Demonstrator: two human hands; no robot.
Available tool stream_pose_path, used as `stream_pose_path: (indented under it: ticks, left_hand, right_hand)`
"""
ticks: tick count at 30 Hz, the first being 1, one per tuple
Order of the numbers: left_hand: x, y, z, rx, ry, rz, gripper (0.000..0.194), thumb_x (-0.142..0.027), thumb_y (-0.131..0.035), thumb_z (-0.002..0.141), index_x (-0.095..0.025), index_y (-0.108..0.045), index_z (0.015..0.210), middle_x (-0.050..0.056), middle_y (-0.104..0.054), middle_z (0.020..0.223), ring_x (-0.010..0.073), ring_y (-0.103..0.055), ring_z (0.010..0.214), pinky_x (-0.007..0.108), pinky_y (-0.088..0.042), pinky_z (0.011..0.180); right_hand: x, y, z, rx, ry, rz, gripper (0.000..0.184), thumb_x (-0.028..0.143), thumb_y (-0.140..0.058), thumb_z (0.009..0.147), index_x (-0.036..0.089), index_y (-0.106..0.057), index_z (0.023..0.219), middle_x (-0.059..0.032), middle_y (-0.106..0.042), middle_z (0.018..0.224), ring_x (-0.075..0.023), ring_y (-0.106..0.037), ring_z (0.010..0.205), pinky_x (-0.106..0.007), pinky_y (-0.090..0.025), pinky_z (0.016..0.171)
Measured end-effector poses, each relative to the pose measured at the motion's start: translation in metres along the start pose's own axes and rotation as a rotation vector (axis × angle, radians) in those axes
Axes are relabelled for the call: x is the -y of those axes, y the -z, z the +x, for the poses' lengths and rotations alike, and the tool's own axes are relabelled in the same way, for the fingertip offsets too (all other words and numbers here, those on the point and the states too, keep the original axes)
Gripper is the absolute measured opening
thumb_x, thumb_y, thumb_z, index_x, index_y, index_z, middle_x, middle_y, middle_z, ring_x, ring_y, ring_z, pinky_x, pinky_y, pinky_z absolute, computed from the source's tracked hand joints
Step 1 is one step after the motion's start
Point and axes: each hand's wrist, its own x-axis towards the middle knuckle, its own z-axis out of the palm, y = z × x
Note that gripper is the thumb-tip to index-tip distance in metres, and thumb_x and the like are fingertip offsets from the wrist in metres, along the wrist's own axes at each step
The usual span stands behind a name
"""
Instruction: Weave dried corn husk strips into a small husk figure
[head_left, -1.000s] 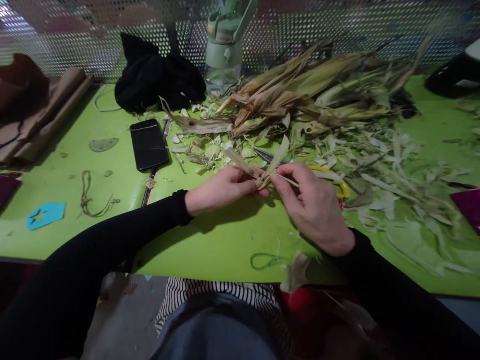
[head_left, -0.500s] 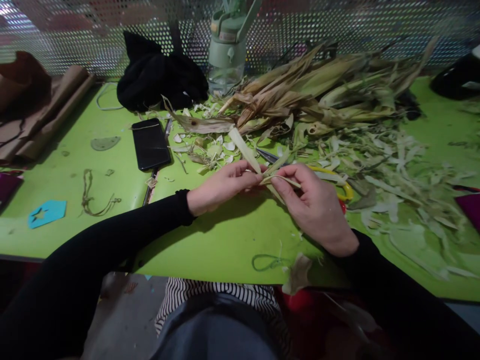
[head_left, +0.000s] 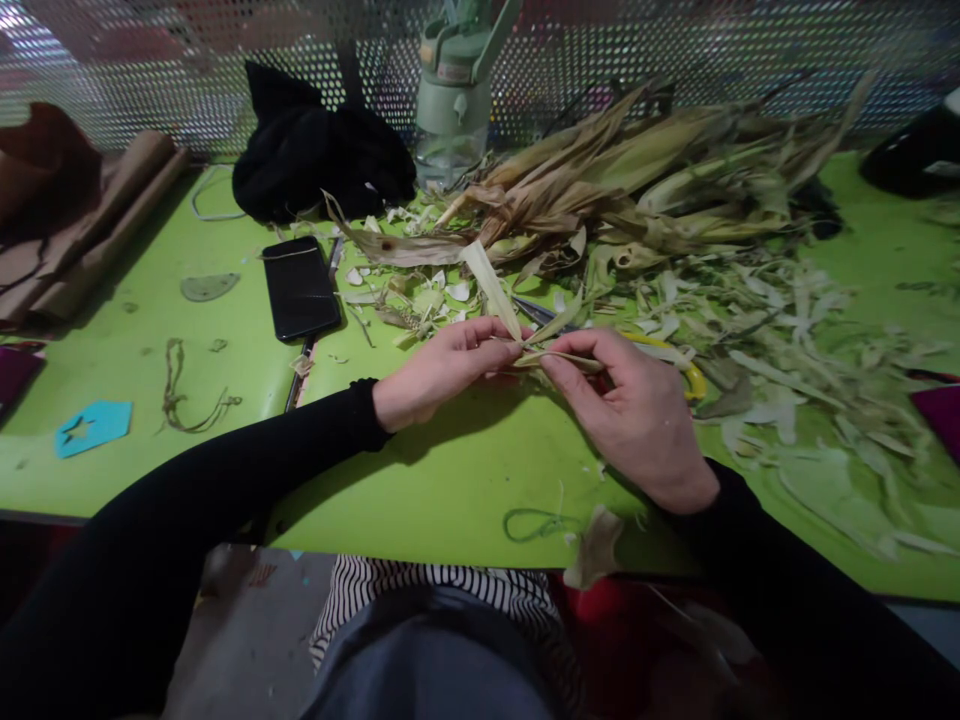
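Over the green table (head_left: pixel 435 480), my left hand (head_left: pixel 439 370) and my right hand (head_left: pixel 634 410) meet at the centre. Both pinch thin pale corn husk strips (head_left: pixel 525 335) that cross between the fingertips. One strip sticks up and back to the left, others fan out to the right. My left fingers are pressed together on the crossing point. My right thumb and forefinger grip a strip end. Yellow-handled scissors (head_left: pixel 675 360) lie just behind my right hand, partly hidden by it.
A big heap of dried corn husks (head_left: pixel 637 180) and cut scraps (head_left: pixel 787 340) covers the right half. A black phone (head_left: pixel 300 288), a black cloth (head_left: pixel 315 150), a green bottle (head_left: pixel 454 95), brown paper (head_left: pixel 82 220), a blue tag (head_left: pixel 94 427) and a cord loop (head_left: pixel 532 522) lie around.
The strip standing up at the left has swung further upright and back. My right fingers have shifted slightly along the strips. Both hands stay in the same place.
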Motion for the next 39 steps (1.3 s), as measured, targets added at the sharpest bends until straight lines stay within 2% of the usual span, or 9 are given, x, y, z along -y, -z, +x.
stream_pose_path:
  ticks: [5, 9, 13, 17, 22, 27, 30, 35, 39]
  left_hand:
    - [-0.002, 0.000, -0.001, 0.011, 0.020, 0.025, 0.008, -0.010, -0.058, 0.091, -0.011, -0.063, 0.085, -0.002, -0.060, 0.074, 0.0041, -0.055, 0.064, 0.019, -0.047, 0.068]
    - [-0.004, -0.001, -0.003, 0.034, 0.068, -0.026, 0.006, -0.011, -0.059, 0.091, -0.011, -0.066, 0.093, 0.000, -0.064, 0.078, 0.0056, -0.060, 0.068, 0.024, -0.052, 0.077]
    - [-0.005, 0.000, -0.004, 0.049, 0.091, -0.075, 0.008, -0.019, -0.063, 0.092, -0.012, -0.066, 0.089, 0.001, -0.065, 0.078, 0.0076, -0.063, 0.069, 0.028, -0.056, 0.082]
    - [-0.004, 0.002, -0.003, 0.090, 0.114, -0.085, 0.003, -0.012, -0.065, 0.089, -0.011, -0.066, 0.092, 0.002, -0.068, 0.080, 0.0093, -0.068, 0.074, 0.027, -0.057, 0.081]
    - [-0.003, 0.002, -0.002, 0.024, 0.139, -0.123, 0.005, -0.007, -0.061, 0.091, -0.010, -0.065, 0.092, 0.002, -0.070, 0.079, 0.0075, -0.069, 0.071, 0.025, -0.058, 0.081]
    - [-0.009, -0.002, -0.003, -0.059, 0.162, -0.116, 0.011, -0.006, -0.055, 0.094, -0.010, -0.061, 0.085, 0.002, -0.069, 0.074, 0.0049, -0.067, 0.066, 0.019, -0.056, 0.074]
    - [-0.011, -0.004, -0.004, -0.068, 0.158, -0.056, 0.010, -0.007, -0.056, 0.093, -0.010, -0.061, 0.085, 0.000, -0.067, 0.070, 0.0052, -0.065, 0.063, 0.019, -0.054, 0.068]
    - [-0.007, -0.003, -0.003, -0.025, 0.136, 0.008, 0.007, -0.010, -0.059, 0.092, -0.011, -0.061, 0.085, -0.002, -0.064, 0.071, 0.0047, -0.062, 0.063, 0.021, -0.053, 0.071]
    - [-0.002, -0.002, -0.002, -0.016, 0.121, 0.000, 0.009, -0.009, -0.059, 0.091, -0.011, -0.060, 0.082, -0.003, -0.062, 0.072, 0.0034, -0.060, 0.060, 0.021, -0.053, 0.071]
  right_hand:
    - [0.000, 0.000, 0.000, 0.038, -0.009, 0.041, 0.009, 0.031, -0.063, 0.093, 0.023, -0.064, 0.091, -0.0030, -0.074, 0.083, -0.0163, -0.067, 0.064, -0.027, -0.047, 0.050]
    - [0.000, 0.001, 0.001, 0.035, -0.036, 0.024, 0.010, 0.032, -0.064, 0.092, 0.022, -0.064, 0.092, -0.0031, -0.074, 0.081, -0.0162, -0.068, 0.064, -0.026, -0.045, 0.049]
    - [-0.001, 0.001, 0.002, 0.032, -0.043, 0.034, 0.010, 0.031, -0.063, 0.093, 0.021, -0.064, 0.094, -0.0031, -0.074, 0.083, -0.0164, -0.068, 0.067, -0.026, -0.046, 0.049]
    - [0.000, 0.002, 0.001, 0.039, -0.057, 0.064, 0.011, 0.031, -0.064, 0.093, 0.022, -0.065, 0.097, -0.0034, -0.074, 0.087, -0.0169, -0.069, 0.071, -0.026, -0.049, 0.053]
    - [-0.002, 0.003, 0.001, 0.106, -0.068, 0.073, 0.016, 0.034, -0.059, 0.095, 0.021, -0.065, 0.103, -0.0047, -0.074, 0.092, -0.0187, -0.070, 0.071, -0.029, -0.050, 0.053]
    - [-0.007, 0.004, 0.003, 0.161, 0.134, 0.020, 0.024, 0.033, -0.061, 0.094, 0.024, -0.064, 0.117, -0.0059, -0.075, 0.104, -0.0238, -0.073, 0.085, -0.036, -0.058, 0.070]
    - [-0.010, 0.004, 0.003, 0.079, 0.275, -0.113, 0.025, 0.030, -0.057, 0.097, 0.025, -0.066, 0.119, -0.0074, -0.074, 0.107, -0.0257, -0.072, 0.096, -0.040, -0.059, 0.081]
    - [-0.011, 0.009, 0.002, -0.037, 0.462, -0.383, 0.017, 0.030, -0.061, 0.095, 0.025, -0.071, 0.108, -0.0081, -0.073, 0.104, -0.0258, -0.067, 0.093, -0.041, -0.056, 0.081]
    - [-0.007, 0.013, 0.005, 0.064, 0.496, -0.439, 0.012, 0.032, -0.062, 0.095, 0.032, -0.071, 0.102, -0.0017, -0.076, 0.110, -0.0277, -0.066, 0.101, -0.045, -0.050, 0.087]
